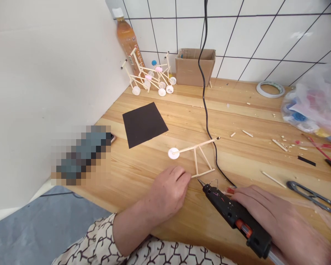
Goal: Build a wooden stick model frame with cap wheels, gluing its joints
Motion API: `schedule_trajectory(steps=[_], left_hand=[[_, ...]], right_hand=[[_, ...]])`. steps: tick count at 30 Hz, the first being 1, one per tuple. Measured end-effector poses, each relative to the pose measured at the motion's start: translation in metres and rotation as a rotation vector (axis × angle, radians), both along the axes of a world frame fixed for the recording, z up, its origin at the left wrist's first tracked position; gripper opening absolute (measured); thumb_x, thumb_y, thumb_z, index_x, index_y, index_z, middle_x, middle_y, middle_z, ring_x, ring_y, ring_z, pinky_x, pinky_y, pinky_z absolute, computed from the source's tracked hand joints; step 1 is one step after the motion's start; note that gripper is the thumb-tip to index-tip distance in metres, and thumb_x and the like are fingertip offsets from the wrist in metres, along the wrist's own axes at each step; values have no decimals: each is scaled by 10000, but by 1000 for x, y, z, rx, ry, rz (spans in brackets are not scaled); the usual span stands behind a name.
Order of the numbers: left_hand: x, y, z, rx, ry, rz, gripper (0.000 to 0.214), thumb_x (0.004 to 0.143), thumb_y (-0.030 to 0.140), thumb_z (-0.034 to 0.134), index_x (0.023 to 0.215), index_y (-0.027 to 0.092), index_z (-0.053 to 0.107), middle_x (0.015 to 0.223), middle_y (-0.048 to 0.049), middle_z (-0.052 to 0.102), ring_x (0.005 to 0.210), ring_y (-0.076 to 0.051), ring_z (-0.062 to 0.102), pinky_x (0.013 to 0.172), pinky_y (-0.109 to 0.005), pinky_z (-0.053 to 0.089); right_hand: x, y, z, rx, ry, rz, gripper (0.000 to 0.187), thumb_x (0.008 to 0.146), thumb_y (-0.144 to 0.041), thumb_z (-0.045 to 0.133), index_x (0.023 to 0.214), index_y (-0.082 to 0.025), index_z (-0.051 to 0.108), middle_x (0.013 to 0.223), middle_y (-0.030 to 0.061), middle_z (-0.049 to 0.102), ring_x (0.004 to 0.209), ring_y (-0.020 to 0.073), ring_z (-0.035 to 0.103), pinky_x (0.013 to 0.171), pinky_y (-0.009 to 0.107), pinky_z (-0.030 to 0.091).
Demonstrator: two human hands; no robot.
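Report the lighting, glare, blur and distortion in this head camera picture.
Head view: even, soft daylight with faint shadows under the left hand and glue gun; mild glare on the wall tiles; wide-angle bending of tile lines; a pixelated patch at left; the plastic bag looks hazy.

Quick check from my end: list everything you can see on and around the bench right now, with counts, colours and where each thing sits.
stick frame: 1, pale wood with a white disc, bench centre
glue gun: 1, black, nozzle beside the frame's near end
power cord: 1, black, hanging from above across the bench
black sheet: 1, left of centre
finished stick models: a cluster, count unclear, back left
drink bottle: 1, orange, back corner
cardboard box: 1, brown, against the tiles
tape roll: 1, white, back right
plastic bag: 1, clear, coloured pieces, right edge
scissors: 1, grey, right
loose stick offcuts: several, right half
left hand: fingertips at the frame's near end
right hand: gripping the glue gun
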State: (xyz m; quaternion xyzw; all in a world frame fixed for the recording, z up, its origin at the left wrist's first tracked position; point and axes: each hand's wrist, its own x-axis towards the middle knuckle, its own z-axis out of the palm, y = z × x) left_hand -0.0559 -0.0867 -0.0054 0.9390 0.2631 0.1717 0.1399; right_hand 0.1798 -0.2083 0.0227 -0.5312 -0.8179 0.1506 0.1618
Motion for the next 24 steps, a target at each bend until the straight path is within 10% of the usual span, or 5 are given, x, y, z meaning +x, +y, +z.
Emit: schedule_trajectory(steps=[24], left_hand=[[0, 0, 1, 3, -2, 2, 201, 864, 76, 410, 801, 130, 594, 766, -60, 561, 693, -169, 494, 616, -291, 441]], right_hand=[[-4, 6, 5, 25, 8, 22, 345, 836, -165, 457, 1178, -172, 499, 1044, 90, 661, 876, 210, 646, 696, 296, 545]])
